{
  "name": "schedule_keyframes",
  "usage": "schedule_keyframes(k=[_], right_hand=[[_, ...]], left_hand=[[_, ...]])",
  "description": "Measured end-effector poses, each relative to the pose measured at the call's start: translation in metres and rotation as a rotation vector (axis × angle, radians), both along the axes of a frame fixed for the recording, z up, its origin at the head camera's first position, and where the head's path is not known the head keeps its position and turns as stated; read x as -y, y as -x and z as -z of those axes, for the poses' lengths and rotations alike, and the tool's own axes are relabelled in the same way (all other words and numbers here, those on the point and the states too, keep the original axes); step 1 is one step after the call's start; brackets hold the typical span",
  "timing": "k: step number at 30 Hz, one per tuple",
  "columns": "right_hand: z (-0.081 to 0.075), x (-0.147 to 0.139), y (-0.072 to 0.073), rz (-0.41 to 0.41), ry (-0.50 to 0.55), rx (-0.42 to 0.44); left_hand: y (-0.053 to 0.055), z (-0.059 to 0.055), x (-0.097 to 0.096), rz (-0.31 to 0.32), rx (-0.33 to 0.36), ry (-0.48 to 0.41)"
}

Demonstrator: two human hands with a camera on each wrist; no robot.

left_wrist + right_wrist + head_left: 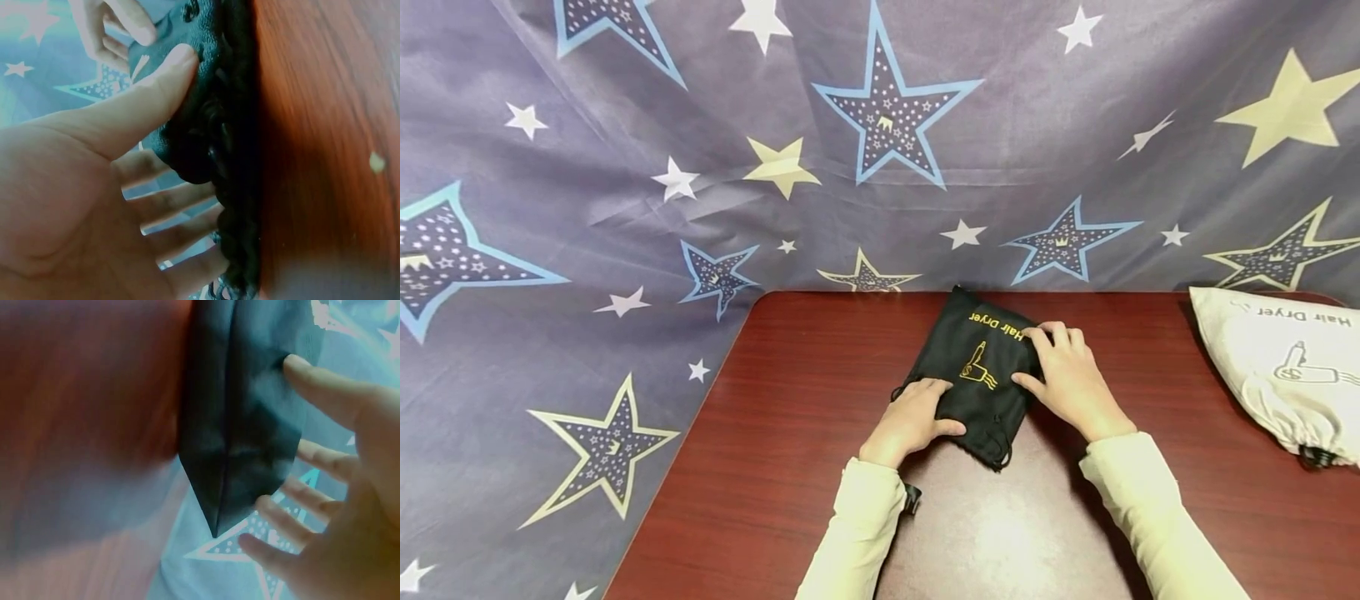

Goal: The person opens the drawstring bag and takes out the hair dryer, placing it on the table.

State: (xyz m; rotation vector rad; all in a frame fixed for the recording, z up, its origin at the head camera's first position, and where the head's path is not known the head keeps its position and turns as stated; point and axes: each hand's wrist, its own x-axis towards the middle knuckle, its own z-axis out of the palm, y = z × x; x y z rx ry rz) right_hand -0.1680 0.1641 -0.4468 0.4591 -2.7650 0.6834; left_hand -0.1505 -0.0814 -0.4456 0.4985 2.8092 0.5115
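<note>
A black drawstring bag [977, 367] with yellow "Hair Dryer" lettering and a yellow hair dryer drawing lies flat on the table, turned at an angle. My left hand [913, 421] rests on its near left part, thumb and fingers spread apart. In the left wrist view, that thumb presses the cloth beside the gathered, corded edge [228, 169]. On the bag's right side, my right hand [1067, 379] touches it with thumb and fingertips. The right wrist view shows those fingers fanned out along the bag's side and pointed corner [215, 515]. What the bag contains is hidden.
The table [820, 358] is reddish-brown wood with a bright glare near me. A white drawstring bag [1262, 350], also printed "Hair Dryer", lies at the right edge of the head view. Behind the table hangs a grey-purple cloth [1015, 142] patterned with stars.
</note>
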Motion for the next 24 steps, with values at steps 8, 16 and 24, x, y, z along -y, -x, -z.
schedule_keyframes(k=[8,16,24], right_hand=[[0.002,-0.007,0.013,-0.044,0.084,0.025],[0.003,-0.017,0.022,-0.061,0.105,0.178],[0.007,-0.019,0.021,-0.051,0.121,0.215]], left_hand=[[0.005,0.000,0.008,0.026,0.028,-0.067],[0.009,0.006,0.016,-0.020,0.043,-0.140],[0.006,0.013,0.015,-0.007,-0.005,-0.119]])
